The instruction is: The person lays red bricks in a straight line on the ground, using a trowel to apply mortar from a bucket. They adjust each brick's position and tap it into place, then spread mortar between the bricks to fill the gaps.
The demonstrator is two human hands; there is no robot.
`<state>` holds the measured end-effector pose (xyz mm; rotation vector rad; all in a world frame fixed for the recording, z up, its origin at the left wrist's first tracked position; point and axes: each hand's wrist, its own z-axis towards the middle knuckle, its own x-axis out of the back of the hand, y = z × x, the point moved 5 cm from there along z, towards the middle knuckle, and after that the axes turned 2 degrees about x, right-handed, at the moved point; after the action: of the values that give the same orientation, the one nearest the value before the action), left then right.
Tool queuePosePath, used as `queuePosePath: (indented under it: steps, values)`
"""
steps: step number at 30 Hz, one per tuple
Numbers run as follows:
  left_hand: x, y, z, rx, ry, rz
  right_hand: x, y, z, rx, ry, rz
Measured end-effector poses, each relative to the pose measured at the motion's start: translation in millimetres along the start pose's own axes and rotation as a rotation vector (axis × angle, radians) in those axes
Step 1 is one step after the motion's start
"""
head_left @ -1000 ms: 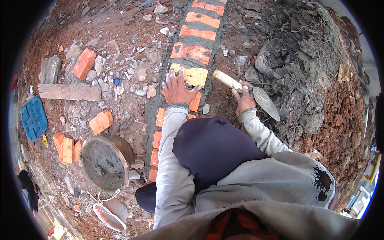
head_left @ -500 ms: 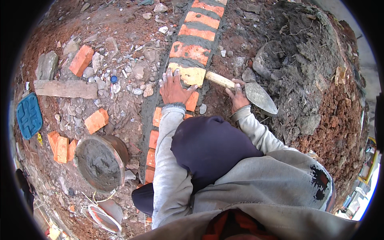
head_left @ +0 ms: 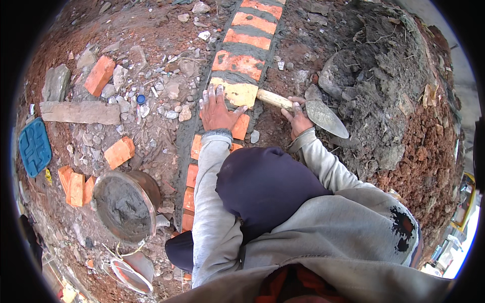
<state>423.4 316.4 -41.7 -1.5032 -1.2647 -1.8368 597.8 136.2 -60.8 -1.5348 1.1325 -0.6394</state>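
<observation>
My left hand (head_left: 220, 112) lies with fingers spread on the left part of a pale yellowish brick (head_left: 242, 94) set in the mortared row. Its thumb reaches over the near edge of that brick. In my right hand (head_left: 300, 121) is a trowel (head_left: 327, 118), gripped near where blade and handle meet. The wooden handle (head_left: 274, 99) points left, its butt against or very close to the brick's right end. Beyond, orange bricks (head_left: 238, 64) run away with grey mortar between them. Closer in, more bricks (head_left: 240, 127) are partly hidden by my sleeve and dark-covered knee.
Left of the row stands a bucket of mortar (head_left: 125, 207), with loose bricks (head_left: 76, 189) beside it. A wooden plank (head_left: 81, 112), a blue plastic lid (head_left: 35, 147) and rubble lie farther left. Heaped grey soil (head_left: 389, 101) rises on the right. A string runs along the row's left side.
The ground and bricks sit slightly farther left in view. Both hands keep their places on the brick and trowel, and the handle's butt stays at the brick's end.
</observation>
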Motion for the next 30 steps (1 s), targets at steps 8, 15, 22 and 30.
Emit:
queuePosePath:
  steps: [8, 15, 22, 30]
  values:
    - [1.2, 1.0, 0.6, 0.016, -0.021, -0.004, 0.8, -0.3, 6.0, -0.028, -0.036, -0.003]
    - [-1.1, 0.4, 0.4, 0.005, -0.001, -0.008, 0.7, 2.5, 10.0, -0.013, -0.045, 0.041]
    - [-5.0, -6.5, 1.9, 0.019, -0.002, -0.025, 5.5, 7.8, 7.0, -0.015, -0.028, 0.085]
    - [-4.8, -7.1, 3.3, 0.024, -0.012, -0.031, 10.9, 4.8, 10.0, -0.032, -0.027, 0.121]
